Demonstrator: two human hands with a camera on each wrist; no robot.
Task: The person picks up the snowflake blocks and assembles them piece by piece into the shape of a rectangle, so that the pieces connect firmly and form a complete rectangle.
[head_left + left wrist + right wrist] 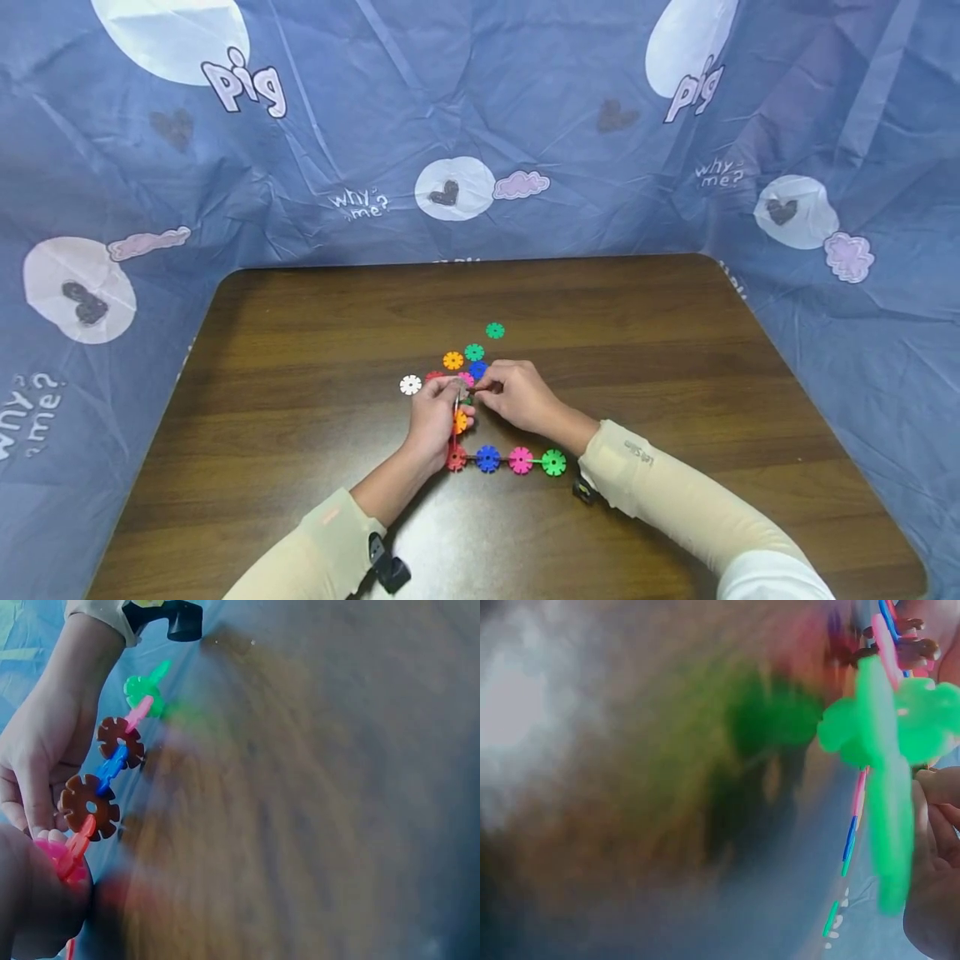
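Nearest to the camera are the two cream sleeves (675, 500), each with a small black device at the wrist. Just beyond them a row of joined snowflake discs (504, 459) lies on the brown table (300, 333): red, blue, pink and green, and from the red one a column rises with an orange disc. The left hand (435, 412) has its fingers curled around the top of this column. The right hand (521, 396) meets it there, and its fingertips pinch a small piece against the chain. Behind the hands lie loose discs: a white disc (410, 384), an orange disc (453, 360), and two green ones. Farther back hangs the blue printed cloth (480, 125).
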